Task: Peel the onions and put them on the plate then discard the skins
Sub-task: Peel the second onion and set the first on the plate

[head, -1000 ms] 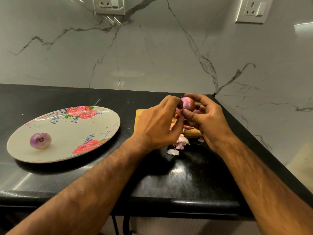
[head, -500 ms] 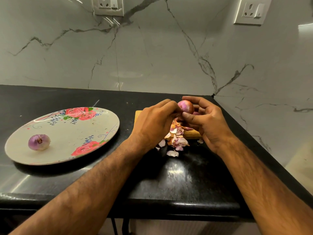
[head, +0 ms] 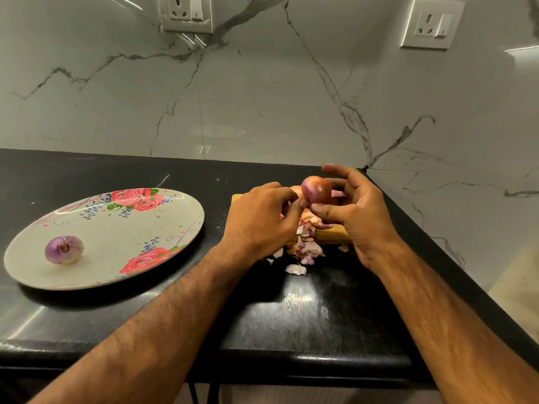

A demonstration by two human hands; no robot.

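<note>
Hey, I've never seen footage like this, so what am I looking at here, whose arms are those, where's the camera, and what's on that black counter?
There is no machine here: a person works with bare hands. Every picture comes from one camera worn on their head, looking forward and down, so the arms reach in from the bottom. The right hand holds a reddish onion by a wooden board, and the left hand pinches at its lower side, apparently peeling it. Loose skins lie at the board's near edge and on the black counter. To the left sits a flowered plate with one peeled onion on it.
</note>
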